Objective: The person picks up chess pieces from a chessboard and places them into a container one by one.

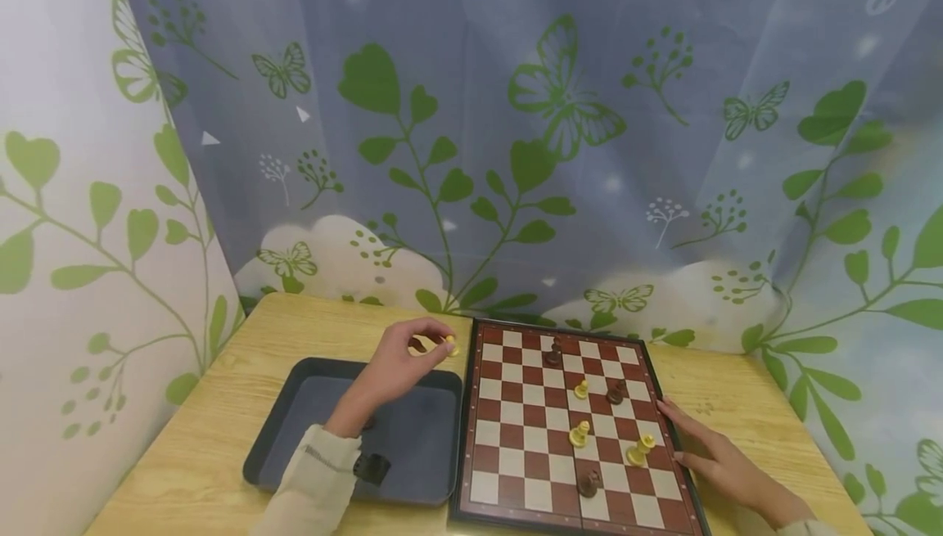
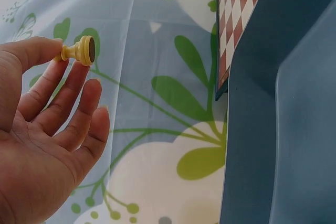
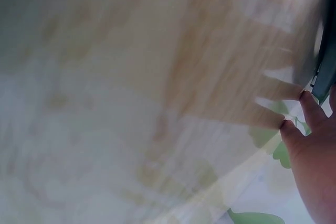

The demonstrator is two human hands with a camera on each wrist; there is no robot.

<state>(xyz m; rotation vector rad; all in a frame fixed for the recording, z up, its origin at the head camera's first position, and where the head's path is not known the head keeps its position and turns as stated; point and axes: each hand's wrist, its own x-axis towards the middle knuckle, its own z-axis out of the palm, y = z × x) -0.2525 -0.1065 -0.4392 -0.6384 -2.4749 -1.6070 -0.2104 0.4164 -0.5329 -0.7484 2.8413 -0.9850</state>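
Note:
My left hand (image 1: 401,358) is raised over the far right part of the dark tray (image 1: 430,487). Its thumb and fingertips pinch a small yellow chess piece (image 2: 81,51); the piece's top is hidden in the grip and its dark round base faces outward. Beside the tray lies a brown and white chessboard (image 1: 516,438). At the board's right edge rests my right hand (image 1: 725,462), fingers extended and touching the rim, holding nothing. On the board stand a dark king (image 1: 553,351), a yellow pawn (image 1: 581,389) and several other yellow and dark pieces.
A dark chess piece (image 1: 615,392) and two larger yellow ones stand right of the board's middle, with a dark knight (image 1: 589,483) near its front. Wooden tabletop (image 1: 184,454) surrounds tray and board. A leaf-patterned curtain (image 1: 471,151) hangs behind the table.

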